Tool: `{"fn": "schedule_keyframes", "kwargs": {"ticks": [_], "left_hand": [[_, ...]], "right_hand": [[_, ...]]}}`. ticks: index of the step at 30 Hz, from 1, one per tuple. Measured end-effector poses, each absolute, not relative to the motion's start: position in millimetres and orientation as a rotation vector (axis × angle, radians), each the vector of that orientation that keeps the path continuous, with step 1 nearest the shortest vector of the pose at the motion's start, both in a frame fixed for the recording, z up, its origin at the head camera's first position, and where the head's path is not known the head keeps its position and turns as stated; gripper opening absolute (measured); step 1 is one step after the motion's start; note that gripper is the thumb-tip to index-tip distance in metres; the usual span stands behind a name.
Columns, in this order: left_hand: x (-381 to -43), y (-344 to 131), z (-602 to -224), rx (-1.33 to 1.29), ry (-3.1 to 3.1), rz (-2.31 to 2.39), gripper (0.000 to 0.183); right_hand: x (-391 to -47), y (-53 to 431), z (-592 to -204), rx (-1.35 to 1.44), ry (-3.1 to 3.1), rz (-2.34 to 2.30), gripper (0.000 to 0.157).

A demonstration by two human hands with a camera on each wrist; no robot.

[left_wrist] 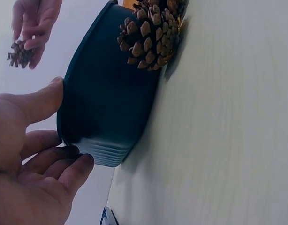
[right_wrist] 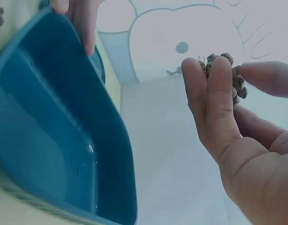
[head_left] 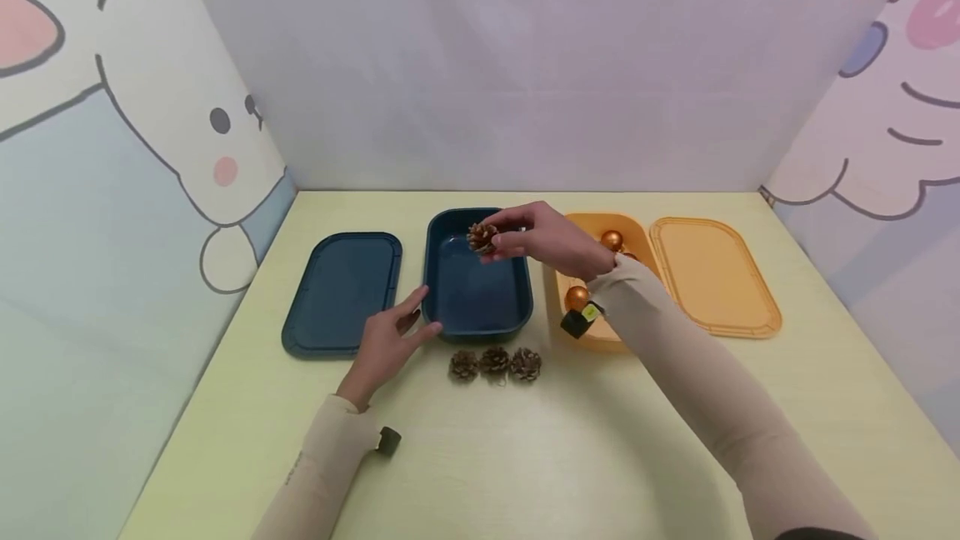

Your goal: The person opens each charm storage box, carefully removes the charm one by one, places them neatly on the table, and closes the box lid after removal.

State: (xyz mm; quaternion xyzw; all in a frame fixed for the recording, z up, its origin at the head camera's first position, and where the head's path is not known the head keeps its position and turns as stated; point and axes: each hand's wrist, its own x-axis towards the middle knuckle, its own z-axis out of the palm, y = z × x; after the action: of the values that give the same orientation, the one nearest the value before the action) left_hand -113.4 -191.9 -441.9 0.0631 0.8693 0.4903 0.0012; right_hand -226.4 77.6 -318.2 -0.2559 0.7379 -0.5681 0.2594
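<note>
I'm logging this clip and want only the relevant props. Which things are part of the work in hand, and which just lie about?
In use: right hand pinching a pine cone over the blue box; left hand touching the box; three pine cones on the table.

Lying about: blue lid, orange box with balls, orange lid.

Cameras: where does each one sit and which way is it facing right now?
Head: above, looking down the table at blue box; both hands, sleeves show.
Left wrist: low by left hand, facing box wall.
Right wrist: under right hand, facing pinecone, box inside.
All three share the box and held pinecone.
</note>
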Motion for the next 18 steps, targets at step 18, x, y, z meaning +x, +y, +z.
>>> {"fn": "schedule_keyframes", "kwargs": {"ticks": [18], "left_hand": [[-113, -191, -441, 0.177, 2.713, 1.535, 0.070]], "right_hand": [[-186, 126, -326, -0.707, 2.043, -1.582, 0.025]]}}
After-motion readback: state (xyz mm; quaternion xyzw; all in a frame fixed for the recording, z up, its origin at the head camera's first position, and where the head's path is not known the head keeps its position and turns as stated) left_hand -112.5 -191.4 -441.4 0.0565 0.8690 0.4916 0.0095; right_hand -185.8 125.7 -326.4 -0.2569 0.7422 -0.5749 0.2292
